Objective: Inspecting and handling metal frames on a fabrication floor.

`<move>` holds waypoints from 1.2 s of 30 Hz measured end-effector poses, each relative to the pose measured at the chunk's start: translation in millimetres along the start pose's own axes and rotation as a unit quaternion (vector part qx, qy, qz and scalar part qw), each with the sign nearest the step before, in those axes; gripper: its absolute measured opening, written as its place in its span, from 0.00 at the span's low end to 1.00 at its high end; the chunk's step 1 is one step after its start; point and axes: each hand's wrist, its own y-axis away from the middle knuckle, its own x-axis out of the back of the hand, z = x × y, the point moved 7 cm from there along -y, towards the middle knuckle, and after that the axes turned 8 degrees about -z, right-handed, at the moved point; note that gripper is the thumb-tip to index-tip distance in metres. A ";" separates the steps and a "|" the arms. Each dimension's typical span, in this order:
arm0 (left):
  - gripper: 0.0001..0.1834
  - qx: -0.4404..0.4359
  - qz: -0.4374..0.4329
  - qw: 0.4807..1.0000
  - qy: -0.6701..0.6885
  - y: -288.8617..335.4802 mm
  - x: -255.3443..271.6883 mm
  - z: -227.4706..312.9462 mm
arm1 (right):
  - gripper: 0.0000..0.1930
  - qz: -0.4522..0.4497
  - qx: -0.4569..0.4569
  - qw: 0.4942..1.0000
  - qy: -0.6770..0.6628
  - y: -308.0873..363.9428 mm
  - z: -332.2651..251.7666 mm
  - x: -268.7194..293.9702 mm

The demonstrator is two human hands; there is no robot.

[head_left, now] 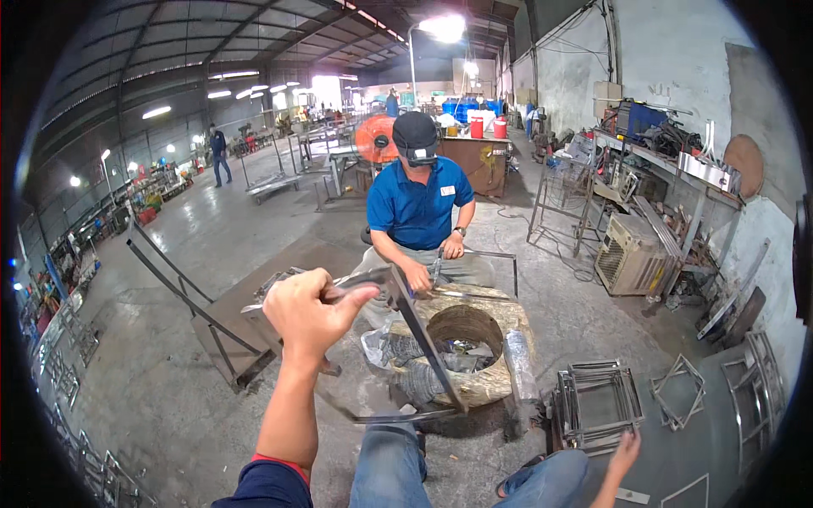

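Note:
My left hand (309,311) is closed around the top bar of a rectangular metal frame (426,345), holding it tilted above my knees. One side of this frame crosses in front of a stump-like block (506,343) with a round hollow in its top. Scraps and grey wrapping lie in and about the hollow. At the lower right, my right hand (624,455) has its fingers stretched toward the near corner of a stack of square metal frames (633,391). Whether the fingertips touch the stack I cannot tell.
Across the block, a co-worker in a blue shirt (419,203) handles a tool over a metal bar. More frames (679,391) lie at right. A beige box-shaped machine (637,254) stands under a cluttered bench (669,165). A trolley (233,334) is at left, a fan (375,140) behind.

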 end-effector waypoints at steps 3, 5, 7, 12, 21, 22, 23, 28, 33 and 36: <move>0.38 -0.069 0.012 0.997 -0.016 2.5 23.6 20.6 | 0.33 0.018 -0.129 0.929 0.348 60.3 89.7 90.3; 0.38 -0.068 -0.018 0.997 -0.010 11.2 25.4 19.3 | 0.35 -0.052 -0.308 0.866 0.391 121.1 143.8 128.9; 0.38 -0.019 -0.064 0.998 0.008 22.9 20.0 9.4 | 0.35 -0.103 -0.455 0.804 0.370 173.0 172.9 151.0; 0.36 -0.007 -0.088 0.996 -0.005 41.0 9.6 8.7 | 0.34 -0.082 -0.427 0.828 0.355 215.7 175.2 162.5; 0.33 0.023 -0.343 0.938 -0.053 21.6 -1.6 23.8 | 0.33 -0.048 -0.368 0.877 0.305 235.7 227.0 192.4; 0.32 0.018 -0.389 0.917 -0.079 21.3 -5.6 23.4 | 0.33 -0.059 -0.361 0.880 0.303 234.4 231.4 194.3; 0.32 0.010 -0.395 0.917 -0.050 18.4 -6.5 25.4 | 0.32 -0.107 -0.358 0.861 0.344 229.0 236.2 192.5; 0.22 -0.085 -0.395 0.914 0.034 23.3 -24.1 41.8 | 0.31 -0.179 -0.350 0.820 0.416 210.7 236.1 177.5; 0.16 -0.077 -0.299 0.951 -0.003 26.2 -18.4 31.7 | 0.30 -0.149 -0.344 0.834 0.404 202.5 209.2 149.6; 0.17 -0.066 -0.328 0.943 0.002 27.1 -15.5 24.2 | 0.30 -0.136 -0.338 0.843 0.396 199.2 196.2 135.1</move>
